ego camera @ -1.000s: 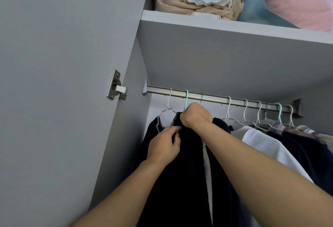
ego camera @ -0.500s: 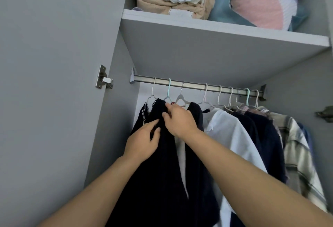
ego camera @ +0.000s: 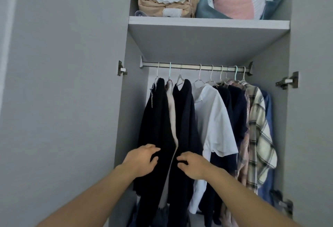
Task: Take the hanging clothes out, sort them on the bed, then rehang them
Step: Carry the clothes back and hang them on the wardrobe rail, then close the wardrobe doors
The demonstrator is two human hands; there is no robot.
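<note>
**Hands lowered from hanger tops to the garment fronts**

- Left hand (ego camera: 142,160): you have dropped it from the collar of the dark cardigan (ego camera: 156,136) to the garment's lower front; fingers loosely curved against the cloth, no firm grip visible.
- Right hand (ego camera: 193,165): likewise down from the hanger hook, now at the edge of the dark top (ego camera: 185,127) beside it; fingers bent, whether pinching fabric you cannot tell.
- Rail (ego camera: 189,65): carries every hanger, including the teal hanger (ego camera: 170,71) between the two dark pieces.
- White shirt (ego camera: 214,118), plaid shirt (ego camera: 259,127): hanging further right, untouched.
- Shelf (ego camera: 207,23): folded bedding above.
- Status, judged: you stepped back; nothing is off the rail, so removal has yet to start.
</note>
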